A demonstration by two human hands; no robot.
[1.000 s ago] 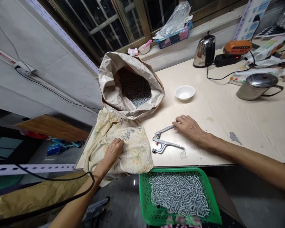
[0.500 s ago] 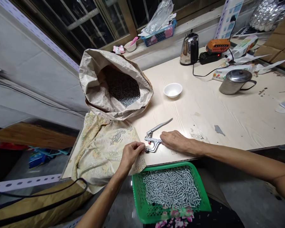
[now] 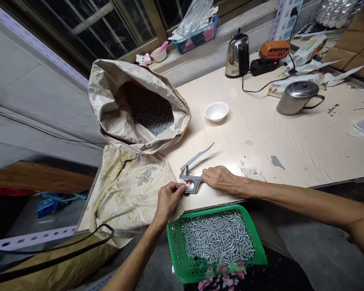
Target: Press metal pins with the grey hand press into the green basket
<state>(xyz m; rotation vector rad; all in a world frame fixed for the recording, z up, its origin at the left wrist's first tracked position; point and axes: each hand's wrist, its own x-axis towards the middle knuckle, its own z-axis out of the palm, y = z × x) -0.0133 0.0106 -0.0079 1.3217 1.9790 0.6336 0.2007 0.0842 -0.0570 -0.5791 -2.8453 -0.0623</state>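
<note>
My right hand (image 3: 220, 178) is closed round the lower handle of grey snap pliers (image 3: 194, 182) with a coil spring and a red tip in the jaw. The upper handle stands raised and apart from my fingers. Beside the jaw, my left hand (image 3: 169, 199) pinches with thumb and forefinger; whatever is between them is too small to make out. To its left, a small heap of silver metal pieces (image 3: 148, 174) lies on a yellowish cloth (image 3: 125, 202). Below both hands, a green basket (image 3: 173, 254) holds many spring-like silver metal pieces (image 3: 220, 238).
An open sack (image 3: 109, 107) of metal pieces leans behind the cloth. Farther back on the table (image 3: 230, 141) are a white bowl (image 3: 216, 111), a kettle (image 3: 237, 54), an orange battery on a charger (image 3: 273, 51) and a lidded metal mug (image 3: 297, 99).
My left fingertips have come closer into the jaw of the pliers. The pliers have turned slightly in my right hand, and the whole view has shifted a little.
</note>
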